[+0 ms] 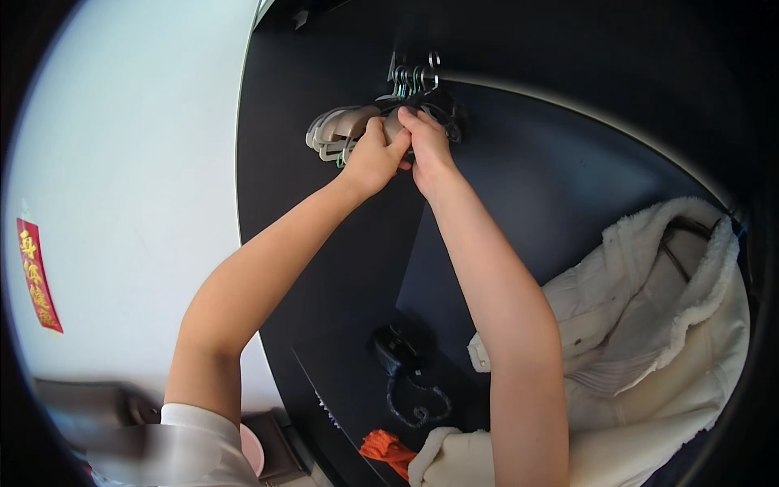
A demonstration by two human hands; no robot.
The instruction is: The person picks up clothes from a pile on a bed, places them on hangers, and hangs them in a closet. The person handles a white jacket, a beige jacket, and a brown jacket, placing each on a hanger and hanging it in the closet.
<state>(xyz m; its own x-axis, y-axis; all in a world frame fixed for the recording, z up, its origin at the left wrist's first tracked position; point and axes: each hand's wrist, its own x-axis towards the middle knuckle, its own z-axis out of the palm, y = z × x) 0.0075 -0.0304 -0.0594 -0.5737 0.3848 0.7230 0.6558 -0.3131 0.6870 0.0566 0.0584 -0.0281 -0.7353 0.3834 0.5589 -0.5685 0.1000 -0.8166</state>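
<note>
A bunch of clothes hangers (348,123), grey, brown and black with metal hooks, is at the left end of a hanging rod (548,96) inside a dark wardrobe. Both my arms reach up to them. My left hand (374,157) grips the broad brown shoulder of a hanger from the left. Close beside it, my right hand (433,146) holds the same part, thumb on top. The thumbs almost meet. Most of my fingertips are hidden behind the hangers, and how many hangers I hold is unclear.
A cream coat with fleece trim (663,395) hangs on the right, by my right forearm. Below are a black object (398,347), a dark curled cord (389,399) and an orange cloth (389,449). The wardrobe's side edge (238,152) meets a white wall (140,152) bearing a red banner (39,274).
</note>
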